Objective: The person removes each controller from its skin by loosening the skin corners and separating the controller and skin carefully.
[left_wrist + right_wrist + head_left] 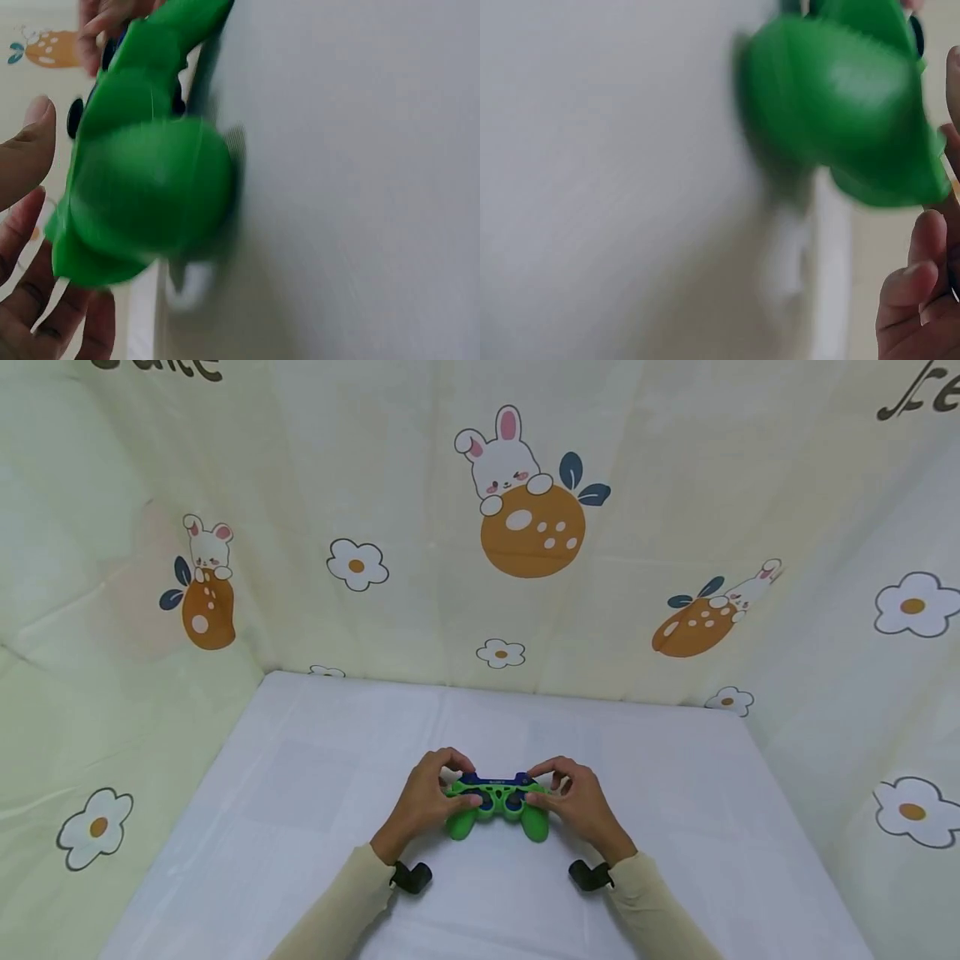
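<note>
A green game controller (498,792) with dark blue buttons and two thumbsticks sits low over the white table, handles toward me. My left hand (423,795) holds its left side, index finger bent over the top edge and thumb by the left stick. On the other side my right hand (585,800) grips it the same way, thumb at the right stick. In the left wrist view the left thumb (34,154) stands just off the controller's face, with fingers at its far edge. The right wrist view shows the rounded green handle (832,90) and fingers beside its edge.
The white-covered table (315,810) spreads around the controller. Behind it hangs a cream curtain (420,468) printed with rabbits, oranges and flowers, and it continues along both sides. Black camera mounts (412,877) sit on both wrists.
</note>
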A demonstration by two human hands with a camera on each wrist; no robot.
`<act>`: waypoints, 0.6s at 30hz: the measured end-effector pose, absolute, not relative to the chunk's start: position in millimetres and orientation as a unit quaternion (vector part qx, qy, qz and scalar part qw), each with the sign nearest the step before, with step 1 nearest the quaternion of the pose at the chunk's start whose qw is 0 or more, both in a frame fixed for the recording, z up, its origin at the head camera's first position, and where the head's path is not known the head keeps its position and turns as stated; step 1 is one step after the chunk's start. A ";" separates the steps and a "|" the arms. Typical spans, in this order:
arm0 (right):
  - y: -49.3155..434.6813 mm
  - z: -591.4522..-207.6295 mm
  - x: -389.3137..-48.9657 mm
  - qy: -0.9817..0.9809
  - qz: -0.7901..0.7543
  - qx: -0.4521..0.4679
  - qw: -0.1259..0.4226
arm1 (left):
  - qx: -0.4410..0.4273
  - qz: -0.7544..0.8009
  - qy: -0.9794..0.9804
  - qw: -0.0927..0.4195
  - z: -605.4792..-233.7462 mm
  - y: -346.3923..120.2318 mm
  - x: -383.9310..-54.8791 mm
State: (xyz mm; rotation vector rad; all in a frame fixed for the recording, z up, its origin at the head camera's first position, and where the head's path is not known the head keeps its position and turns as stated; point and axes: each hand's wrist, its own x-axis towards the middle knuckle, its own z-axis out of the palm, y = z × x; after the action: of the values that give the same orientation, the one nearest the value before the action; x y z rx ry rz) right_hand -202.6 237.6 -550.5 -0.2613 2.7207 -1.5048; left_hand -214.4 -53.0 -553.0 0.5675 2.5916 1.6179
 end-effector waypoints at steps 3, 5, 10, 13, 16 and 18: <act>227.2 -541.1 -202.5 0.877 -0.471 -0.097 0.020 | 0.189 0.518 0.834 0.011 -550.6 -43.7 -213.9; 221.4 -536.8 -203.5 0.879 -0.463 -0.107 0.030 | 0.194 0.513 0.836 0.009 -550.2 -38.2 -214.5; 212.9 -533.8 -206.7 0.882 -0.452 -0.128 0.041 | 0.192 0.507 0.840 0.016 -550.9 -31.4 -213.4; 209.9 -531.9 -207.7 0.885 -0.442 -0.134 0.048 | 0.190 0.504 0.842 0.018 -552.5 -30.0 -212.5; 206.8 -527.4 -208.8 0.892 -0.424 -0.146 0.053 | 0.193 0.504 0.841 0.017 -553.2 -29.1 -212.4; 205.2 -523.6 -209.7 0.895 -0.413 -0.157 0.059 | 0.194 0.505 0.841 0.019 -553.0 -28.7 -212.6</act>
State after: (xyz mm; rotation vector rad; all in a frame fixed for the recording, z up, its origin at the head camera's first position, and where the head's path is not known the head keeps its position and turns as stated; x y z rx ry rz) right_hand -209.7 205.2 -523.6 -0.4764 2.7126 -1.2497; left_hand -212.6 -28.7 -553.0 0.6028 2.6099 1.5691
